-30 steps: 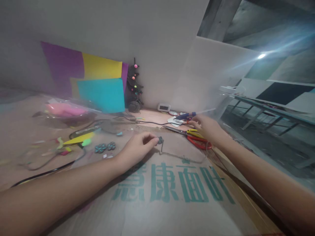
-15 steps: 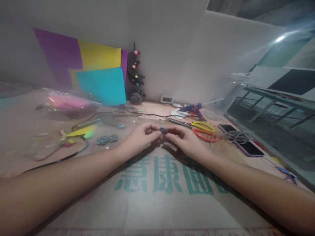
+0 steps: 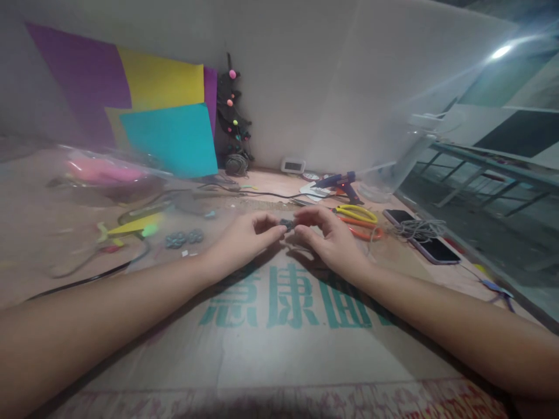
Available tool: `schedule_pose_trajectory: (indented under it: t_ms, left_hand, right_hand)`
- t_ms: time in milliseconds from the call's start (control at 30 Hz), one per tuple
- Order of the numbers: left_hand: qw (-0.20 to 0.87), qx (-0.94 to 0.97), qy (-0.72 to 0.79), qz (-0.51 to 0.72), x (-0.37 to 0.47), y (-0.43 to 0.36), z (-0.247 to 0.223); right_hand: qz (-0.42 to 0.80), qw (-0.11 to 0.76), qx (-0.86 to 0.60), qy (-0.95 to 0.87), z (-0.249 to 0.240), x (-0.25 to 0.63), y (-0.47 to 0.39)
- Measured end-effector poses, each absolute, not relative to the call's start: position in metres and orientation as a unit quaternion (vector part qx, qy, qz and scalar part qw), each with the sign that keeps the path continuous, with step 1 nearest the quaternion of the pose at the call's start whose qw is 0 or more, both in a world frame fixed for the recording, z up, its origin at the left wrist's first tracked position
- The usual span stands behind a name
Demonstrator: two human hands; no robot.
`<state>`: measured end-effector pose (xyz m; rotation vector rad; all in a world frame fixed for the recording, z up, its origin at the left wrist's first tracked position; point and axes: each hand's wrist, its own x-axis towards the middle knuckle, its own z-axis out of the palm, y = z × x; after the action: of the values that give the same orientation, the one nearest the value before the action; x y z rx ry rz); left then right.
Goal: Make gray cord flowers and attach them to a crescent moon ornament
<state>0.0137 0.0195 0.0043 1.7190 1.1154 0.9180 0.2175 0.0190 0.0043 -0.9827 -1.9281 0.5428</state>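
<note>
left of the scissors (image 3: pixel 356 208), your left hand (image 3: pixel 242 240) is clamping its fingers on a small gray piece (image 3: pixel 286 224); your right hand (image 3: pixel 338 240) is facing its right side, grip unclear.

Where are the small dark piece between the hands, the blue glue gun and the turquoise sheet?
Small dark piece (image 3: pixel 286 223): head view, on its exposed middle.
Blue glue gun (image 3: pixel 335 181): head view, on its body.
Turquoise sheet (image 3: pixel 170 141): head view, on its centre.
</note>
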Motion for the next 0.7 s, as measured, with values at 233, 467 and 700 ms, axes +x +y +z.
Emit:
schedule_pose_trajectory:
  t_ms: [233, 467, 700]
  left_hand:
    - [0.479, 0.658, 0.455, 0.361, 0.016, 0.02, 0.009]
    - [0.486, 0.651, 0.439, 0.384, 0.015, 0.023, 0.007]
    - [0.461, 0.667, 0.455, 0.368, 0.015, 0.022, 0.008]
  right_hand:
    - [-0.095, 0.404, -0.193, -0.889, 0.013, 0.234, 0.016]
    - [-0.155, 0.372, -0.179, -0.897, 0.008, 0.235, 0.015]
    - [-0.189, 0.35, -0.194, -0.897, 0.008, 0.233, 0.014]
